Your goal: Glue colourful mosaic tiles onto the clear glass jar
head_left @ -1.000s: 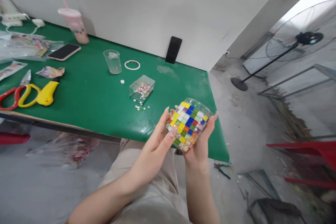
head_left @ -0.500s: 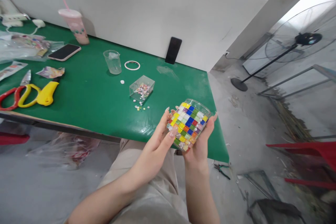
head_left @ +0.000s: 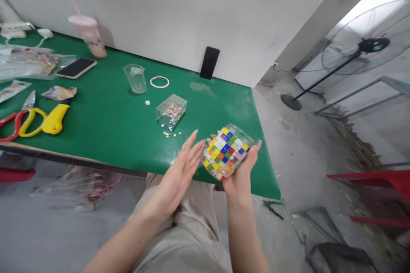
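Note:
My right hand (head_left: 241, 175) is wrapped round a clear cup covered in coloured mosaic tiles (head_left: 226, 151), holding it tilted above the table's near right corner. Yellow, white, blue, green, orange and red squares cover much of its wall; the rim is bare and clear. Just left of the cup, my left hand (head_left: 182, 175) is open, fingers stretched out and holding nothing. Beyond it lies a clear plastic box (head_left: 171, 111) with small pastel pieces inside, and several tiny star-like pieces (head_left: 169, 134) are scattered in front of it.
On the green table (head_left: 105, 123) are a clear plastic cup (head_left: 136, 80), a white ring (head_left: 159, 82), scissors (head_left: 25, 121), a yellow-handled cutter (head_left: 56, 119), a phone (head_left: 77, 68) and a pink drink cup (head_left: 89, 36). A black phone (head_left: 209, 63) leans on the white panel. Pliers (head_left: 273, 208) lie beyond the table's right edge.
My left hand has let go of the mosaic cup and moved a little left, its fingers now straightened. The right hand still holds the cup.

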`<state>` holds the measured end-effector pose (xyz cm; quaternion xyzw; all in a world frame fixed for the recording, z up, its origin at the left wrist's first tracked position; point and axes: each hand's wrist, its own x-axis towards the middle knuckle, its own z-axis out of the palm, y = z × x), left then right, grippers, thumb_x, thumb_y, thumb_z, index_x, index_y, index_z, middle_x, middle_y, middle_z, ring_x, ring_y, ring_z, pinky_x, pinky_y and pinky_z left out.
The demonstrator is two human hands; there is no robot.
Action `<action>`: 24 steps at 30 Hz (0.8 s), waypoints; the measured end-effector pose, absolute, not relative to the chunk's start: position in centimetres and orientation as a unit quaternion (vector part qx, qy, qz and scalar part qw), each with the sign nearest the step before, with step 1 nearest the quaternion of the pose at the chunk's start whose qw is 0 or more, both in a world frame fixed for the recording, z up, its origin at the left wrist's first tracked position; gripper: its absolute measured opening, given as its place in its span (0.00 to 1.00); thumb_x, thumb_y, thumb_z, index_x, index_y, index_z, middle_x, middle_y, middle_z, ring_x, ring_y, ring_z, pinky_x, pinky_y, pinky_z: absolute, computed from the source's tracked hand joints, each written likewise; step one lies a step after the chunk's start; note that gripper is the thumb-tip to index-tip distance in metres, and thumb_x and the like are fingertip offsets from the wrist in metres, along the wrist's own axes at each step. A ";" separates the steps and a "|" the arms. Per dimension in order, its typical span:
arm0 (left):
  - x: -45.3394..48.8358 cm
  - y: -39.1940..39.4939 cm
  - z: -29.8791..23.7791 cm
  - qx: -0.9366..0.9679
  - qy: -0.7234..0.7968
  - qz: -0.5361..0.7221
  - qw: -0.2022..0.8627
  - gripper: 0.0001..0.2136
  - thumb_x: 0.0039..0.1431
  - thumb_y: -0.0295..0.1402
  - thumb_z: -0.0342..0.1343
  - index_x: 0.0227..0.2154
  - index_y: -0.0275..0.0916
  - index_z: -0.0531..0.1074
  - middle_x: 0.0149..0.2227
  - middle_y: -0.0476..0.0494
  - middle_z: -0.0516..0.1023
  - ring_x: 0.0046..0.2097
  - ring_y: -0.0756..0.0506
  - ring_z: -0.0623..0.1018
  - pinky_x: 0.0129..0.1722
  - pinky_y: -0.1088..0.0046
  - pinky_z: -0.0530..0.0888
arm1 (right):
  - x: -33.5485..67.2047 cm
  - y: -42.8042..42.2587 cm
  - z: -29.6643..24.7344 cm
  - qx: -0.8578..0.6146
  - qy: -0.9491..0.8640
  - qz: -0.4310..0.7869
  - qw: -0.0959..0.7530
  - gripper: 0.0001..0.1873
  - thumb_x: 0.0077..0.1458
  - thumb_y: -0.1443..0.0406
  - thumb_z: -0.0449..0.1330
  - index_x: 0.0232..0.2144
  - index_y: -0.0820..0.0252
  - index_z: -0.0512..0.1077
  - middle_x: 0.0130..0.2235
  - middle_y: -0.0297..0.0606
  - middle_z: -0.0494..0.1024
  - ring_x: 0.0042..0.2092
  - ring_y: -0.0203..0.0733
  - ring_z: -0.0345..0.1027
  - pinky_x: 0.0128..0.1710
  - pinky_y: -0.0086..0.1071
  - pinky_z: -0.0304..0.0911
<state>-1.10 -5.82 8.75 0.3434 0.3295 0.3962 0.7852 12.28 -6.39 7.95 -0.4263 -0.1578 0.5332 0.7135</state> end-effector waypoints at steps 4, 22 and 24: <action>-4.4 -3.6 5.4 0.421 0.478 0.458 0.620 0.25 0.59 0.43 0.51 0.58 0.44 0.58 0.61 0.40 0.65 0.63 0.44 0.62 0.62 0.65 0.59 | 13.6 -5.1 4.7 -0.504 -0.223 0.380 0.742 0.27 0.49 0.47 0.56 0.45 0.57 0.71 0.42 0.42 0.79 0.41 0.46 0.74 0.42 0.44 0.68; -9.1 4.8 1.9 0.770 0.579 0.135 0.230 0.20 0.59 0.46 0.48 0.48 0.37 0.62 0.28 0.48 0.70 0.31 0.45 0.73 0.31 0.72 0.67 | 13.7 -0.3 -2.6 -0.584 -0.442 0.312 0.605 0.42 0.35 0.60 0.70 0.53 0.62 0.60 0.53 0.49 0.68 0.56 0.51 0.62 0.59 0.48 0.51; -8.8 5.0 1.7 0.790 0.570 0.106 0.199 0.20 0.59 0.48 0.46 0.48 0.39 0.61 0.29 0.47 0.71 0.31 0.44 0.74 0.29 0.73 0.65 | 13.9 -0.4 -2.7 -0.602 -0.466 0.286 0.582 0.44 0.36 0.57 0.69 0.55 0.62 0.58 0.57 0.51 0.65 0.59 0.53 0.57 0.61 0.51 0.47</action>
